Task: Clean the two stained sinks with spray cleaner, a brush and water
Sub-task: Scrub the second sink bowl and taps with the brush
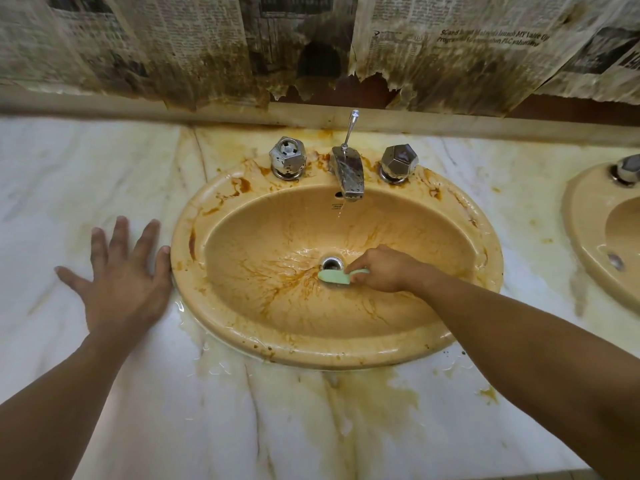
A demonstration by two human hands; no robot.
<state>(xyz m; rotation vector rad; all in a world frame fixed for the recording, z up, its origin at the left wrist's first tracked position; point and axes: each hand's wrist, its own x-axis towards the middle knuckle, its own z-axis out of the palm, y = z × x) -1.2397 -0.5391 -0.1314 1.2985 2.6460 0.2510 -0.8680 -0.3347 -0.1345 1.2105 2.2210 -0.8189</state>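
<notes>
A peach oval sink with brown streaks fills the middle of the view. My right hand grips a pale green brush whose head lies on the basin floor just beside the metal drain. A thin stream of water runs from the chrome tap. My left hand rests flat with fingers spread on the marble counter, its thumb touching the sink's left rim. A second peach sink shows partly at the right edge. No spray cleaner is in view.
Two chrome knobs flank the tap, with a pull rod behind it. Stained, torn newspaper hangs on the wall above. Brownish water has pooled on the counter in front of the sink.
</notes>
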